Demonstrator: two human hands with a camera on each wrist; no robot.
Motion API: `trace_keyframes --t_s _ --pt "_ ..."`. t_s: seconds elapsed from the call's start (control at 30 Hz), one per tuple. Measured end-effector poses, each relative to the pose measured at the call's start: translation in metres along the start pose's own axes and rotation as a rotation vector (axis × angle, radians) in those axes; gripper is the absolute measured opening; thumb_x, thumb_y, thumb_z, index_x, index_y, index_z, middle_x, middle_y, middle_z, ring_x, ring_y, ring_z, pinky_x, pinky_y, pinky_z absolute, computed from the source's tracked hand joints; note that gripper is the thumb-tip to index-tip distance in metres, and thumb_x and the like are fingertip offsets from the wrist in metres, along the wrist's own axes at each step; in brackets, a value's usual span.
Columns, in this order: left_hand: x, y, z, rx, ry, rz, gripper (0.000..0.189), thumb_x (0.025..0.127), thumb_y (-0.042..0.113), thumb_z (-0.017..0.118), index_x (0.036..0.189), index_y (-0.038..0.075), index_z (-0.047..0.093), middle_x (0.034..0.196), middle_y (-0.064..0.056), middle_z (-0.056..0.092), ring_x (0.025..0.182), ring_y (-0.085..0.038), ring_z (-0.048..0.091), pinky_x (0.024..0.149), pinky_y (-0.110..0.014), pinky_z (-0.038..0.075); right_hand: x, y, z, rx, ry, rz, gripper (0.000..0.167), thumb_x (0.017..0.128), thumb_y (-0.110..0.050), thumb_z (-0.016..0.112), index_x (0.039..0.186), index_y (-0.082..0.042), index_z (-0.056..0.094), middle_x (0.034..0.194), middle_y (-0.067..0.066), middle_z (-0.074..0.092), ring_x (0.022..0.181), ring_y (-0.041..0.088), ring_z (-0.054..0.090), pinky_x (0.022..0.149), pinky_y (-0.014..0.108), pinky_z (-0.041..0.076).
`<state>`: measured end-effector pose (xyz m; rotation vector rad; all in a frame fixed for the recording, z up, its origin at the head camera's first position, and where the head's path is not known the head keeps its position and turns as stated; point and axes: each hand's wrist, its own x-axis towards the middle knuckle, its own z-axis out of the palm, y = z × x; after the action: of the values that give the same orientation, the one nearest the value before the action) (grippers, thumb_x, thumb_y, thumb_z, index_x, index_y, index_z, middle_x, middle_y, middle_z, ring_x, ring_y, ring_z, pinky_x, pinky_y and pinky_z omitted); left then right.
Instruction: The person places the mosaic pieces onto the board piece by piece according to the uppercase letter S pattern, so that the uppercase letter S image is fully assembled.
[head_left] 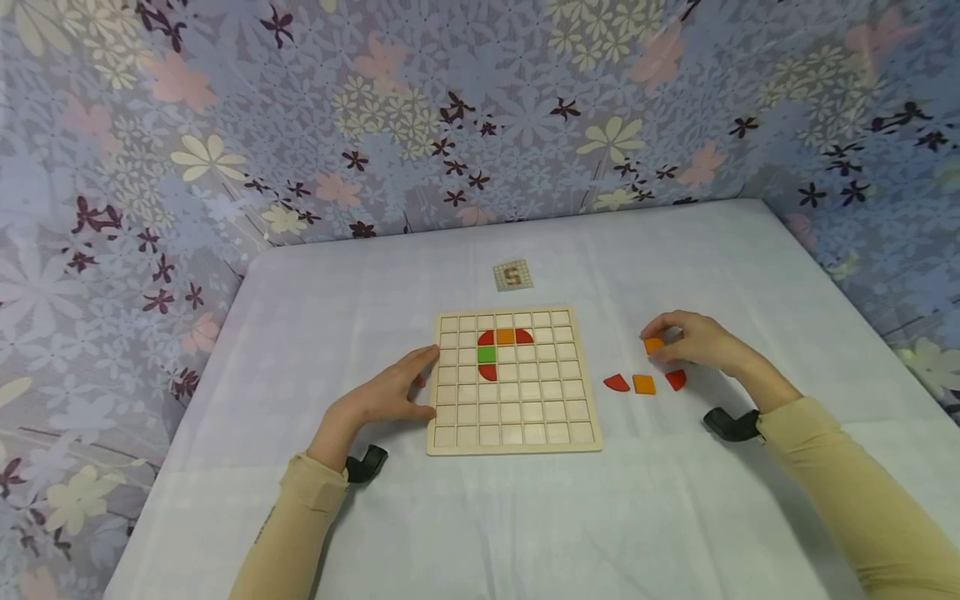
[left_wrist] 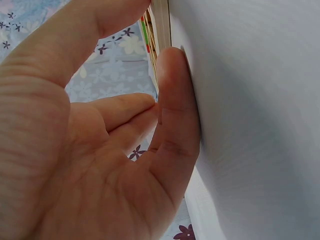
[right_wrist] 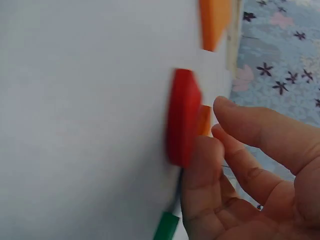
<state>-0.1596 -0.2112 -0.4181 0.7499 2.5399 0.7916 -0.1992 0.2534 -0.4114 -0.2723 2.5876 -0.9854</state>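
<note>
A wooden grid board (head_left: 522, 412) lies on the table, holding red quarter-round tiles (head_left: 488, 372), a green square tile (head_left: 487, 354) and an orange square tile (head_left: 506, 336). My left hand (head_left: 386, 392) rests at the board's left edge, thumb and fingertips touching its side. Part of something red (head_left: 421, 382) peeks out beside that hand. To the right of the board, my right hand (head_left: 697, 342) pinches another orange square tile (head_left: 652, 344) at table level. Close to it in the right wrist view are a red tile (right_wrist: 184, 120) and a green tile (right_wrist: 166, 227), which the hand hides from the head view.
Between board and right hand lie a red quarter-round tile (head_left: 617, 382), an orange square tile (head_left: 643, 384) and another red one (head_left: 676, 380). A small pattern card (head_left: 513, 275) sits behind the board. Floral cloth (head_left: 480, 108) hangs behind the white-covered table (head_left: 525, 525).
</note>
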Motion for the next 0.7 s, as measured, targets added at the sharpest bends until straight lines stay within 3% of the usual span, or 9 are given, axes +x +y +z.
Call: trace_keyframes --t_s 0.4,0.7 --pt "0.0004 -0.0002 0.0011 0.004 0.006 0.002 0.092 0.079 0.020 0.076 0.149 -0.002 0.020 0.151 -0.015 0.024 0.100 -0.020 0.049 0.084 -0.035 0.041 0.0045 0.0024 0.0050 -0.075 0.037 -0.069 0.028 0.081 -0.010 0.072 0.105 0.000 0.063 0.099 0.013 0.057 0.072 0.021 0.048 0.062 0.033 0.043" --pt "0.0001 -0.0001 0.0004 0.007 0.005 0.000 0.092 0.080 0.020 0.076 0.149 -0.002 0.020 0.151 -0.015 0.024 0.100 -0.020 0.049 0.083 -0.035 0.041 0.0019 -0.0011 -0.0013 -0.096 0.159 -0.117 0.024 0.084 -0.010 0.068 0.105 0.000 0.062 0.096 0.013 0.056 0.068 0.021 0.054 0.056 0.030 0.045"
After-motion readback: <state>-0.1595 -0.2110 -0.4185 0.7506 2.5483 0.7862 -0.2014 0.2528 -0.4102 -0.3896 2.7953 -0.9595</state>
